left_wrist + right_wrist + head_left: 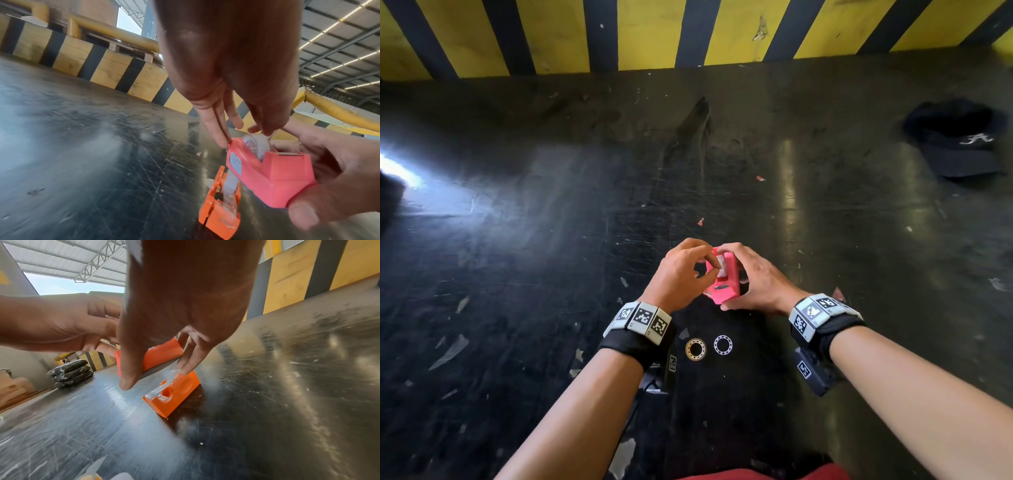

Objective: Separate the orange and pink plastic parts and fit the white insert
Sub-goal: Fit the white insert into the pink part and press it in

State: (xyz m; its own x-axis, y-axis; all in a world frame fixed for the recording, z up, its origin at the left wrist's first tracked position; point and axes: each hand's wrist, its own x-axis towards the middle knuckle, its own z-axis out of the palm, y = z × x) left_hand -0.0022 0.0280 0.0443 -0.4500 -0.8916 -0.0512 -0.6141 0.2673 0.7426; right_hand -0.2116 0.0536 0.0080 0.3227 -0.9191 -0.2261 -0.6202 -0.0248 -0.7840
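Black and scratched, the big shiny desk (551,240) fills most of the view, with a yellow and black striped wall (654,31) at its far edge. A dark cap (959,140) lies far off on the right side of the desk. Both hands meet near the middle. The right hand (753,277) curls its thumb and fingers round the pink plastic tape holder (273,175) and holds it up off the desk. The left hand (681,270) pinches the white round insert (257,146), which sits in the top slot of the pink holder. Below them the small orange plastic part (220,209) rests on the desk, apart from the pink one. Closer to the person lie two little metal rings (695,348), side by side.
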